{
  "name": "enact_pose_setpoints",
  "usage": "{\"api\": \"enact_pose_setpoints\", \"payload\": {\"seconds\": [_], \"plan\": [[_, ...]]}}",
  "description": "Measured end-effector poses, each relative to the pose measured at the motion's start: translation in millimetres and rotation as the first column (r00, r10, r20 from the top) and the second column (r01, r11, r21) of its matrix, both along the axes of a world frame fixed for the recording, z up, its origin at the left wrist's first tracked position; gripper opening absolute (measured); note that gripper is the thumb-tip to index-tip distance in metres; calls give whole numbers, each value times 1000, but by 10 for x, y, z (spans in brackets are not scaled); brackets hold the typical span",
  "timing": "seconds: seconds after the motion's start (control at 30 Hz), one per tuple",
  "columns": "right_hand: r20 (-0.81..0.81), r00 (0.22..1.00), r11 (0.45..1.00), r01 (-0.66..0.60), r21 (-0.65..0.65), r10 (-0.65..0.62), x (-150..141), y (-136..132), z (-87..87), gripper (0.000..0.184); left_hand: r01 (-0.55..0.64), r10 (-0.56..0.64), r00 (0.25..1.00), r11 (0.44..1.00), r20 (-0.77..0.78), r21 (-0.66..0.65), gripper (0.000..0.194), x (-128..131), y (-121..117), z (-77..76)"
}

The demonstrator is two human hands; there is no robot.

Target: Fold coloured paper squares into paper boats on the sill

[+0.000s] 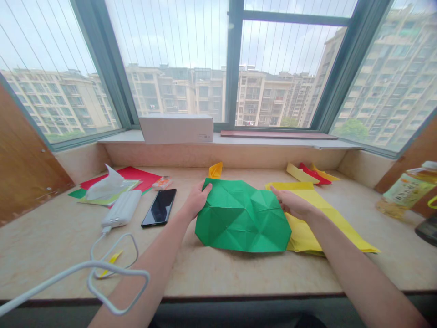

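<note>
A creased sheet of green paper (239,218) is held up between both hands, tilted just above the counter. My left hand (197,199) pinches its upper left edge, thumb in front. On the other side my right hand (290,202) grips the upper right edge, its fingers partly hidden by the sheet. Fold lines cross the green paper in several triangles. Yellow paper sheets (327,228) lie under my right hand and forearm. Behind the green paper stands a small folded orange-yellow paper piece (215,170).
Left of my left hand lie a black phone (159,207), a white power bank (122,208) with a looping white cable (102,265), a tissue pack (107,187) and red paper (139,176). A drink bottle (408,189) stands at right. A white box (175,129) sits on the windowsill.
</note>
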State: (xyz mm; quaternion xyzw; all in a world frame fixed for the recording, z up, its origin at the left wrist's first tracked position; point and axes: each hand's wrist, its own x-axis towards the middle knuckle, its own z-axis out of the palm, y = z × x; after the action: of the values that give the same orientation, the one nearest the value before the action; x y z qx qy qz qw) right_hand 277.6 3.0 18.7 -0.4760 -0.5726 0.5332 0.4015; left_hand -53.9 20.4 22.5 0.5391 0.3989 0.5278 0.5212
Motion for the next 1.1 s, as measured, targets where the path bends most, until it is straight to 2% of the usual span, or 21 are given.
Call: {"api": "enact_pose_setpoints", "payload": {"seconds": [0.07, 0.13, 0.23, 0.33, 0.43, 0.6, 0.7, 0.77, 0.87, 0.93, 1.0, 1.1], "plan": [[-17, 999, 996, -50, -80, 49, -31, 5, -27, 44, 24, -24, 1000, 1000, -6, 18, 39, 14, -22, 20], [-4, 1000, 994, -15, -107, 14, -38, 38, -51, 44, 29, -29, 1000, 999, 7, 13, 40, 19, -28, 33], [24, 990, 989, 139, -55, -137, 9, 111, -64, 36, -9, 9, 999, 1000, 37, -15, 40, 15, -10, 32], [-36, 975, 976, 217, -14, -217, 66, 159, -33, 25, -55, 56, 998, 998, 39, -17, 39, 24, 12, 15], [-104, 967, 970, 240, 50, -234, 72, 167, 23, 22, -64, 65, 997, 998, 41, -24, 38, 56, 14, 0], [-204, 955, 949, 254, 186, -216, 53, 186, 67, 38, -22, 29, 993, 998, 116, -60, 35, 88, 5, 1], [-184, 935, 910, 342, 236, -303, 105, 242, 32, 44, -16, 33, 984, 995, 178, -98, 30, 67, 1, 8], [-190, 896, 864, 439, 245, -401, 158, 291, -6, 47, 47, -20, 982, 989, 186, -140, 29, 51, -10, 11], [-224, 823, 787, 566, 245, -521, 229, 351, -51, 49, 165, -143, 982, 967, 120, -196, 32, 49, -39, 8], [-238, 801, 768, 596, 234, -549, 257, 364, -54, 48, 188, -185, 982, 962, 36, -200, 32, 62, -55, -3], [-251, 825, 810, 554, 191, -506, 264, 341, -31, 47, 174, -182, 983, 970, -35, -169, 31, 79, -58, -18], [-261, 921, 944, 319, 85, -288, 234, 240, 25, 41, 100, -105, 992, 991, -64, -84, 33, 96, -41, -36]]}}
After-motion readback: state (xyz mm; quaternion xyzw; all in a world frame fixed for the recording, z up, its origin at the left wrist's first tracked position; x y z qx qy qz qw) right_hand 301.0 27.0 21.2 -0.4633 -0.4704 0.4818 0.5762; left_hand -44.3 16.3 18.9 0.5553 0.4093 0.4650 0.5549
